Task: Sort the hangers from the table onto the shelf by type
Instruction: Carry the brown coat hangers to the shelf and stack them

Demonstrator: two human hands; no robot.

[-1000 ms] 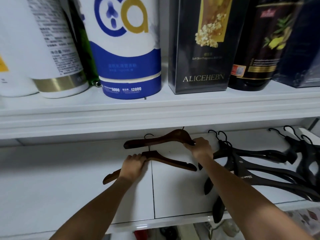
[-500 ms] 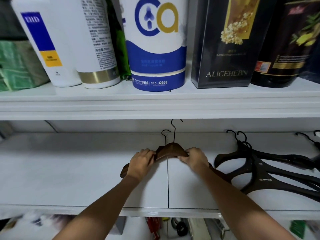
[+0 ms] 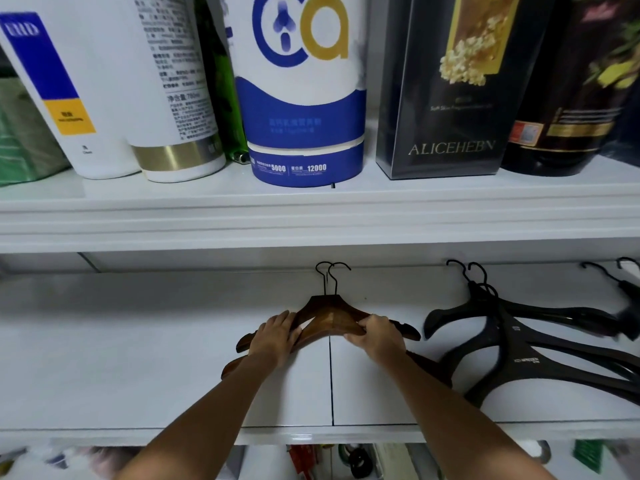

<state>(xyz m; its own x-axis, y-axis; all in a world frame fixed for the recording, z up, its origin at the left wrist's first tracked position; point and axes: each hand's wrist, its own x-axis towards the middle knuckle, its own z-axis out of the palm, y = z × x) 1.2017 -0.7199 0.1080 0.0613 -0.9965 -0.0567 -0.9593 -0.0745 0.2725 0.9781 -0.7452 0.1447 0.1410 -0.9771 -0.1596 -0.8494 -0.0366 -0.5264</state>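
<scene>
At centre frame, on the lower shelf [image 3: 138, 341]: two brown wooden hangers [image 3: 329, 308] lie stacked and nearly aligned, hooks toward the back wall; left hand [image 3: 275, 336] grip closed over their left arms; right hand [image 3: 377, 336] grip closed round their right arms; black hangers [image 3: 509, 337] piled at right of frame on the same shelf, apart from the brown pair; white bottles [image 3: 173, 81] and a dark box [image 3: 446, 98] stand on the upper shelf [image 3: 311, 209].
</scene>
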